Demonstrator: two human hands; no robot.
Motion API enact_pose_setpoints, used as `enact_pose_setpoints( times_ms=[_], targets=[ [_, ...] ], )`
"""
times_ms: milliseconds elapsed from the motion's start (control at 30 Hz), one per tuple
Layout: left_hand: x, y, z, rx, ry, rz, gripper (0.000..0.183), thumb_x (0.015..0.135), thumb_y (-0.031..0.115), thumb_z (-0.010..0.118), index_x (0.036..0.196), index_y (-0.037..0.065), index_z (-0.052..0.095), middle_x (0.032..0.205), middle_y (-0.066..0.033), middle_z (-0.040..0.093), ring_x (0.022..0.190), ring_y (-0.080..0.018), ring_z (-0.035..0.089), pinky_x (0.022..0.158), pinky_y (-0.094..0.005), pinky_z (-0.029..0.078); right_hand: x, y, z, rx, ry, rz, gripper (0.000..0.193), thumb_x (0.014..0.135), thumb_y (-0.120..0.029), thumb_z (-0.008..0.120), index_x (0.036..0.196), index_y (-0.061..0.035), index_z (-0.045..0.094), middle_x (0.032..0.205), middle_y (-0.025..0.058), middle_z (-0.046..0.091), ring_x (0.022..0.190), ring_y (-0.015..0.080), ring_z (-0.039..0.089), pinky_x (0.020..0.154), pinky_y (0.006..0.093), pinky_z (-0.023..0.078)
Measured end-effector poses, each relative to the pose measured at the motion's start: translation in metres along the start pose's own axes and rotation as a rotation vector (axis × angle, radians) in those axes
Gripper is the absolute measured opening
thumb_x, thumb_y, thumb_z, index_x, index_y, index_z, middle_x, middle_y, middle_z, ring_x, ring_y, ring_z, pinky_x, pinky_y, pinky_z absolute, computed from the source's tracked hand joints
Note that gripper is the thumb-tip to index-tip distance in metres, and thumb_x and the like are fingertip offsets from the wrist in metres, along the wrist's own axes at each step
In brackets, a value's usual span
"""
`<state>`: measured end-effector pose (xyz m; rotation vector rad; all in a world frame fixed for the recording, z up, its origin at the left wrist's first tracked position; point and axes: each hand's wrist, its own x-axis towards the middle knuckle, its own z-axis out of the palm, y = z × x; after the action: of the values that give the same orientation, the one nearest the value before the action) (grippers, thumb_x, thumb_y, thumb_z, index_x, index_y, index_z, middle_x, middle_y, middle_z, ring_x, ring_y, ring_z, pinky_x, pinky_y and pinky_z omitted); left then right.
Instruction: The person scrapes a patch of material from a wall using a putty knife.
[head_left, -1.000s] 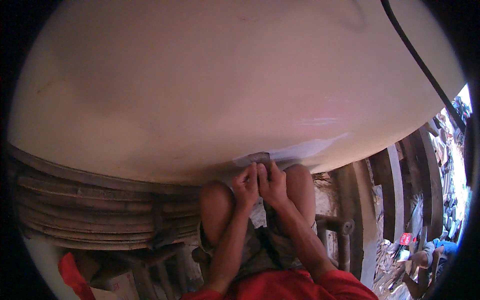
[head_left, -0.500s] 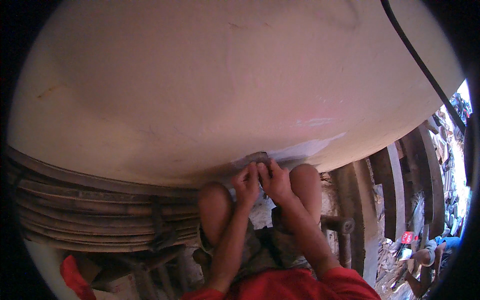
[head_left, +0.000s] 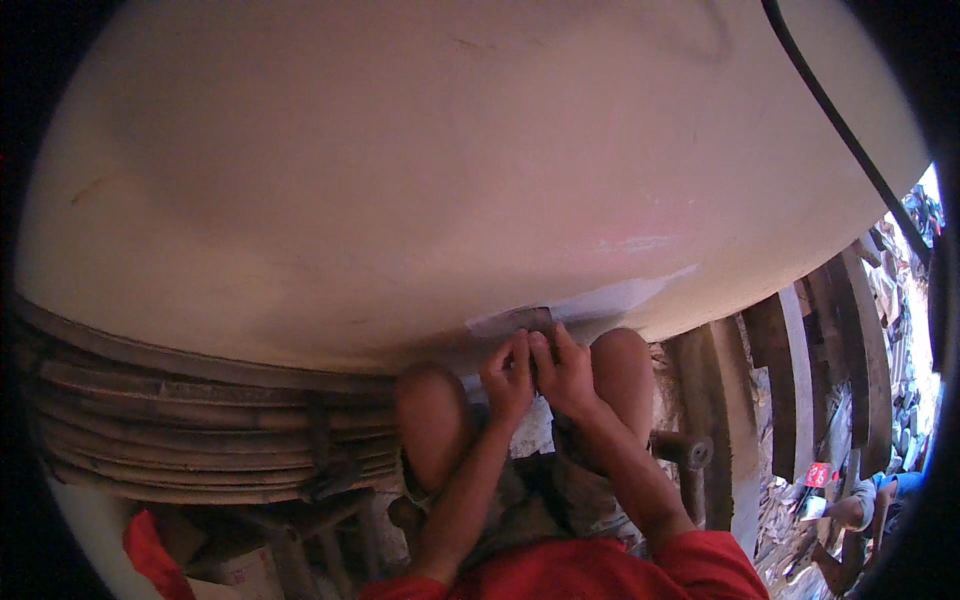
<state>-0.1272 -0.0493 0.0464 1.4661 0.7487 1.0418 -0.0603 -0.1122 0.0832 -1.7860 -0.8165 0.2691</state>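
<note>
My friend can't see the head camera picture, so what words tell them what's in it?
A left hand and right hand pinch a small dark flat piece near the bottom of a huge pale curved surface. Bent knees are either side; stacked brown strips at left, brown beams at right.

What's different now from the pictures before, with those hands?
The left hand and right hand have shifted a little to the right, and the dark flat piece at their fingertips went with them. The right knee moved rightward too. Nothing was visibly picked up or let go. The pale curved surface and black cable look the same.
</note>
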Motion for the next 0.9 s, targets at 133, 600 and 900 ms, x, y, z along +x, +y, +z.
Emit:
enact_pose_setpoints(
  times_ms=[133,600,900],
  targets=[
    [0.008,0.005,-0.006,0.038,-0.037,-0.013,0.024,0.089,0.019,0.059,0.094,-0.003,0.066,0.079,-0.0112,0.068,0.073,-0.0111,0.062,0.065,-0.0270,0.048,0.001,0.009,0.013,0.028,0.083,-0.052,0.028,0.088,-0.023,0.058,0.091,0.0045,0.055,0.065,0.0229,0.059,0.059,0.0402,0.060,0.049,0.0420,0.046],
    [0.023,0.012,-0.019,0.204,-0.104,0.078,0.023,0.086,0.019,0.061,0.091,-0.003,0.067,0.079,-0.0137,0.069,0.073,-0.0154,0.066,0.068,-0.0282,0.050,0.002,0.007,0.028,-0.022,0.180,-0.153,0.021,0.087,-0.019,0.057,0.090,0.0016,0.055,0.063,0.0194,0.059,0.052,0.0360,0.059,0.045,0.0413,0.046],
    [0.019,0.014,-0.017,0.112,-0.095,0.101,0.022,0.088,0.018,0.060,0.092,-0.002,0.067,0.080,-0.0118,0.068,0.074,-0.0122,0.063,0.066,-0.0274,0.049,-0.001,-0.002,0.023,0.005,0.151,-0.086,0.021,0.089,-0.021,0.055,0.090,0.0004,0.054,0.064,0.0203,0.059,0.056,0.0386,0.060,0.051,0.0437,0.047]
  ],
)
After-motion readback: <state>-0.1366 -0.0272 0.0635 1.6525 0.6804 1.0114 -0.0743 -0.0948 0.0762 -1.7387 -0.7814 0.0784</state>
